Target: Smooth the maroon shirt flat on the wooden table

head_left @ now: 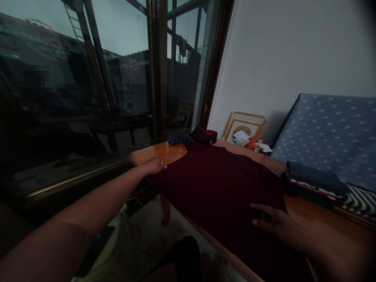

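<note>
A dark maroon garment lies spread out over the wooden table, its near side hanging at the table's front edge. At the garment's left corner, my left hand is closed on the cloth, arm stretched out. Over the right part of the garment is my right hand, fingers apart and holding nothing; whether its fingertips touch the cloth I cannot tell. Dark bunched clothes sit at the garment's far end.
Folded clothes are stacked on the table's right side, before a blue dotted cloth-covered panel. Picture frames lean on the wall behind papers and an orange item. Glass doors stand to the left.
</note>
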Action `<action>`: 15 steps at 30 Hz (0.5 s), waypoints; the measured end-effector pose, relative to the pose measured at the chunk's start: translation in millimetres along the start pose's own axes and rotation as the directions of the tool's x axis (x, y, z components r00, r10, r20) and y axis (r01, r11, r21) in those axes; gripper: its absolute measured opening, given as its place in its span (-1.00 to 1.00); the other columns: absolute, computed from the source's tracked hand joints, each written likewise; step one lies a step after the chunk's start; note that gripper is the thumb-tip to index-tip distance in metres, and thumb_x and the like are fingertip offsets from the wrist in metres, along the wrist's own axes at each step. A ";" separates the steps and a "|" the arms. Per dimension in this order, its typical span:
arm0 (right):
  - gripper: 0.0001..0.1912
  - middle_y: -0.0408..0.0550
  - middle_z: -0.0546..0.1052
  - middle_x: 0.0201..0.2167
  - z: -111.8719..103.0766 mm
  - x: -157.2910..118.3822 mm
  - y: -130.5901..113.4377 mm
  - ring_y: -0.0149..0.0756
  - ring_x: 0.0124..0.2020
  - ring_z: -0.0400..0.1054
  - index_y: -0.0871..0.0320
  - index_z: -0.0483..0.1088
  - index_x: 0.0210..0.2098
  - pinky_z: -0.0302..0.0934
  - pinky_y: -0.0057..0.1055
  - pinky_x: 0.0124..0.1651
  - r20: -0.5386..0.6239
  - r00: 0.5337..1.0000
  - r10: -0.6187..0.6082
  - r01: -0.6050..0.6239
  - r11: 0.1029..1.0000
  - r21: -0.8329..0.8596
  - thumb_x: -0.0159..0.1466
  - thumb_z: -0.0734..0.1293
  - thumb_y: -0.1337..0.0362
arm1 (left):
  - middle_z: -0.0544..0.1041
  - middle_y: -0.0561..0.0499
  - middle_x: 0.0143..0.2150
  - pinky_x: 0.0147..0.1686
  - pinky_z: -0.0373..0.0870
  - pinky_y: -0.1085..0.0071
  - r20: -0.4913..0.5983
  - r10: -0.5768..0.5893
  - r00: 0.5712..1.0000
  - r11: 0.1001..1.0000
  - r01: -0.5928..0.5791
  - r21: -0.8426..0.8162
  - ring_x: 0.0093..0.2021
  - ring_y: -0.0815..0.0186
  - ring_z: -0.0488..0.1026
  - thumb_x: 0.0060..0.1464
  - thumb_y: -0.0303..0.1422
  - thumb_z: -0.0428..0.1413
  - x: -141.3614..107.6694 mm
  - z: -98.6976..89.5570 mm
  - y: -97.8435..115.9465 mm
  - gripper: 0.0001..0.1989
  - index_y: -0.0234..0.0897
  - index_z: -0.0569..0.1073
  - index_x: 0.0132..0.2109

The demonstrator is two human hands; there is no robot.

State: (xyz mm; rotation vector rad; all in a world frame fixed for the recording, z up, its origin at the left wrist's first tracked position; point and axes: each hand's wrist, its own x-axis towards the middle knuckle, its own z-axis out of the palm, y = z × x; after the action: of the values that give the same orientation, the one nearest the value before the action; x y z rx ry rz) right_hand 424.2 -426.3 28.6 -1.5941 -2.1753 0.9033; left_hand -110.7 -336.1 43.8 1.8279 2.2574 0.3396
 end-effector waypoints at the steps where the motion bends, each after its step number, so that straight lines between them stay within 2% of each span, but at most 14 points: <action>1: -0.32 0.03 0.52 0.12 -0.4 -0.2 -0.7 0.08 0.16 0.38 0.01 0.42 0.22 0.30 -0.16 0.16 0.003 1.000 0.005 -0.005 1.000 0.002 0.18 0.37 -0.13 | 0.63 -0.11 -0.26 -0.16 0.40 0.32 -0.007 -0.008 1.000 1.000 0.008 0.021 -0.12 0.07 0.55 0.06 0.05 0.13 -1.3 -0.6 -0.8 -0.58 -0.21 0.54 -0.19; 5: -0.28 0.04 0.57 -0.03 -1.8 0.5 -0.8 0.01 0.01 0.45 0.04 0.38 0.24 0.32 -0.16 0.07 0.039 0.999 0.012 -0.013 0.999 0.033 0.17 0.38 -0.14 | 0.62 -0.26 -0.11 -0.05 0.38 0.17 -0.043 -0.044 0.998 0.989 0.050 0.137 0.01 -0.09 0.52 0.03 0.18 0.07 -4.7 -1.5 -3.4 -0.45 -0.23 0.55 -0.18; 9: -0.26 -0.05 0.53 -0.24 -2.1 -0.1 -3.1 -0.13 -0.18 0.45 0.06 0.33 0.28 0.34 -0.27 -0.13 0.064 0.997 0.032 -0.033 0.999 0.010 0.20 0.36 -0.13 | 0.60 -0.28 -0.01 -0.02 0.38 0.11 -0.054 -0.033 0.998 0.951 0.048 0.305 0.03 -0.12 0.50 0.08 0.19 0.01 -4.3 -2.1 3.9 -0.42 -0.22 0.54 -0.13; 13: -0.30 -0.07 0.50 -0.25 -4.1 -1.4 -9.4 -0.16 -0.17 0.43 0.05 0.34 0.26 0.31 -0.29 -0.11 0.068 0.997 0.035 -0.036 0.999 0.010 0.20 0.39 -0.07 | 0.59 -0.26 -0.02 0.04 0.33 0.05 -0.134 0.085 0.987 0.933 -0.032 0.358 0.05 -0.14 0.48 0.11 0.07 0.08 -0.8 1.0 32.4 -0.52 -0.22 0.52 -0.07; 15: -0.31 -0.08 0.49 -0.26 -7.2 -2.1 -11.8 -0.18 -0.20 0.42 0.06 0.34 0.26 0.30 -0.29 -0.13 0.067 0.997 0.034 -0.036 0.999 0.020 0.19 0.40 -0.04 | 0.59 -0.22 -0.04 0.06 0.31 0.06 -0.137 0.198 0.971 0.933 -0.143 0.331 0.05 -0.12 0.48 0.13 0.03 0.08 0.9 6.4 55.0 -0.57 -0.20 0.53 -0.09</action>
State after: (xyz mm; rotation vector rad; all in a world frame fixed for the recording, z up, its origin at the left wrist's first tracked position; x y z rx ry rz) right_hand 420.3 -428.3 41.9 -1.6190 -2.1808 1.0012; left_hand -57.8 -323.9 54.8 2.2457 2.3837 0.1671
